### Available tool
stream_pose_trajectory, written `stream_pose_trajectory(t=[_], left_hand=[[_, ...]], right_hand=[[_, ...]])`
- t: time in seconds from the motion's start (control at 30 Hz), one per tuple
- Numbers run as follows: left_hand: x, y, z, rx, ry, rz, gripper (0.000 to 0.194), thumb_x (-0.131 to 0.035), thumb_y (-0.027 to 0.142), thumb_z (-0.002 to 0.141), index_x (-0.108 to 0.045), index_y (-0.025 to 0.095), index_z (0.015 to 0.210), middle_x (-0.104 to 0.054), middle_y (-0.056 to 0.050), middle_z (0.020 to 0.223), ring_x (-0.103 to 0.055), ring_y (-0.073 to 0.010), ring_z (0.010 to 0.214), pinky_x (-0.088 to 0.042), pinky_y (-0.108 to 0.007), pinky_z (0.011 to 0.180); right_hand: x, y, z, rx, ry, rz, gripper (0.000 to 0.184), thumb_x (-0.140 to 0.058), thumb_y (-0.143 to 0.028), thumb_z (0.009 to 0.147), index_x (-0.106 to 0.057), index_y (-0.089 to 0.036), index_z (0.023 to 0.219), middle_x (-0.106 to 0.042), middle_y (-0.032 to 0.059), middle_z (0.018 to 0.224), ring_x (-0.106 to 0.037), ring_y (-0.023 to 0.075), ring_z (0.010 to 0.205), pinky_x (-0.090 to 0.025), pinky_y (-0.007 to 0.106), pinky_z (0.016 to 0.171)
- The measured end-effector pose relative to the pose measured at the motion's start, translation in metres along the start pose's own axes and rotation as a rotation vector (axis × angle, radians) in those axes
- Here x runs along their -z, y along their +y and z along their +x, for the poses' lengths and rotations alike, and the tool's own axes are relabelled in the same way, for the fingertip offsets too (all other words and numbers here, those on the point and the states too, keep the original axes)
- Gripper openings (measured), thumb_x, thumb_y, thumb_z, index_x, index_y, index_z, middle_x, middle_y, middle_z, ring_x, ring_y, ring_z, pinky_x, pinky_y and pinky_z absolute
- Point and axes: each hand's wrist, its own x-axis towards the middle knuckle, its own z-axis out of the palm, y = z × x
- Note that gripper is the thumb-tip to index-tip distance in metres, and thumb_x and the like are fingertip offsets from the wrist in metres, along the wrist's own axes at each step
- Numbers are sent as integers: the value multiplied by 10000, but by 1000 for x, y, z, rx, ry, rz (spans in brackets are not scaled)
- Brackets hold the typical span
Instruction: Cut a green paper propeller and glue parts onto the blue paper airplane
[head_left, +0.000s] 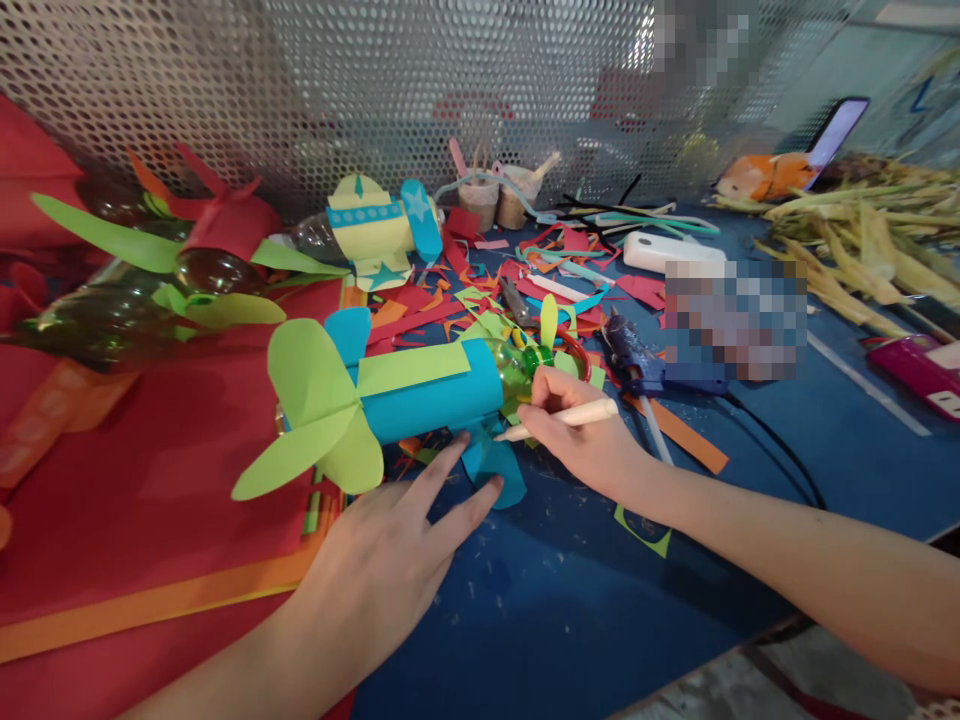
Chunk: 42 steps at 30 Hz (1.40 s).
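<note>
A bottle airplane (431, 403) lies on its side on the blue table, a green plastic bottle wrapped in blue paper with lime-green tail fins (322, 400) at its left end. Its blue paper wing (495, 470) points toward me. My right hand (574, 430) grips a white pen (577, 414), whose tip meets the wing near the bottle's body. With fingers spread, my left hand (409, 520) rests its fingertips on that same wing. The bottle's neck, with a green propeller-like paper piece (549, 322), is partly behind my right hand.
A blue glue gun (634, 355) with a black cord lies right of the airplane. Paper scraps (420, 310) cover the table behind it. Other bottle planes stand left, near a yellow one (367, 230). Red paper sheets (187, 450) lie left; dried stalks (870, 240) lie right.
</note>
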Motion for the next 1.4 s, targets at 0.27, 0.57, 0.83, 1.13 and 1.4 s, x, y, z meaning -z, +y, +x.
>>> stream_pose_trajectory(t=[0.27,0.57,0.83,1.13,1.4], left_hand=[[-3,0,-4,17,13,-19,523,-378,87,832,-517,326,1276,-510,-143,1327,-667,-230,732,-559,-389,571],[-2,0,-2,7,-1,14,534,-372,78,819,-529,321,1268,-521,-154,1313,-666,-223,703,-560,-385,560],[0,1,-1,3,-19,35,537,-371,78,816,-531,323,1266,-522,-149,1315,-667,-215,697,-561,-369,561],[-1,0,-1,-4,13,2,534,-363,62,809,-552,304,1247,-529,-165,1304,-674,-220,697,-569,-387,558],[-1,0,-1,-3,9,6,525,-366,76,817,-546,302,1255,-527,-169,1306,-670,-225,697,-566,-389,553]], right_hand=[[0,0,0,-3,-6,1,233,-526,-186,827,-375,-202,650,-325,-84,554,-290,65,473,-245,226,456],[0,-2,0,-17,-6,22,235,-534,-173,812,-375,-201,641,-328,-86,548,-291,63,472,-242,226,453],[0,-3,0,-9,-29,46,241,-526,-169,821,-367,-203,643,-326,-88,552,-289,62,472,-247,226,458],[0,-2,0,-3,-30,41,240,-533,-180,824,-372,-199,647,-325,-91,551,-283,58,470,-243,215,452],[0,-2,0,22,-36,40,243,-537,-169,818,-369,-198,644,-323,-89,557,-279,55,469,-243,213,451]])
